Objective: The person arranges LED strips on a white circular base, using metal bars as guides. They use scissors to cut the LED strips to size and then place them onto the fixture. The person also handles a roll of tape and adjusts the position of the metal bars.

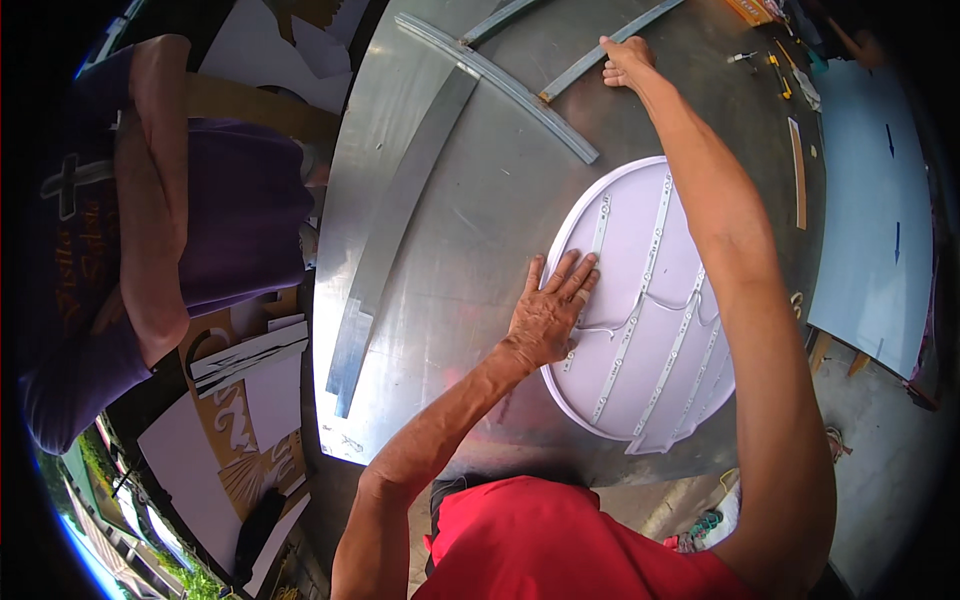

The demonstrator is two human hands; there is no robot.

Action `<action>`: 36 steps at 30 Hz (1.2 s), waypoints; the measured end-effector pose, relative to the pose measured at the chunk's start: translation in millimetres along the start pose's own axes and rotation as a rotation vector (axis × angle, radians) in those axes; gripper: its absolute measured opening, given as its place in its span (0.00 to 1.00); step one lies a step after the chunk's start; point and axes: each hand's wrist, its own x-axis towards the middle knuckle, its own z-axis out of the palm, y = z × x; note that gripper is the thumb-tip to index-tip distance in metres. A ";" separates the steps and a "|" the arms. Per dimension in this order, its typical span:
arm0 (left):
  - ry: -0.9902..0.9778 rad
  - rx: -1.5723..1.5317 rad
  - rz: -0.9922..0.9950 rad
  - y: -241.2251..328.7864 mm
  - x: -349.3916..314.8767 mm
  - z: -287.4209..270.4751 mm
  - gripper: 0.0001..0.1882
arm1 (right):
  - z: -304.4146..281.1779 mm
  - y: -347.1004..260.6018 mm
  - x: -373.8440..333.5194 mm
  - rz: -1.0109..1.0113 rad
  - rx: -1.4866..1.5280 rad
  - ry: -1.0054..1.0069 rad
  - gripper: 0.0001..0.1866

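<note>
A round, shallow white panel (622,275) with a raised rim lies on the metal table. Several LED strips (655,240) run across it in rows, joined by thin white wires (655,302). My left hand (548,315) rests palm down on the panel's left side, fingers stretched and a little apart. Stretched far forward, my right hand (627,65) has its fingers curled at a bar of a grey metal frame (510,88); its grip is partly hidden. The frame has one long bar with two others joined to it. My right forearm covers the panel's right edge.
Flat metal strips (405,220) lie on the table's (460,300) left part. At the far right are a yellow cutter (780,75) and a narrow wooden strip (797,172). A person with folded arms (150,200) stands at left. A light blue board (870,220) is on the right.
</note>
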 end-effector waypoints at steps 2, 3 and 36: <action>-0.012 0.011 0.046 5.6 2.3 -2.5 0.60 | -45.1 29.3 20.4 -0.080 0.015 0.023 0.16; -0.011 0.010 0.030 4.0 2.7 -0.4 0.60 | -51.8 38.7 -0.2 -0.190 0.060 0.042 0.11; 0.008 0.301 0.034 5.6 7.2 18.4 0.62 | -49.9 341.2 -375.1 -0.758 -0.601 0.445 0.25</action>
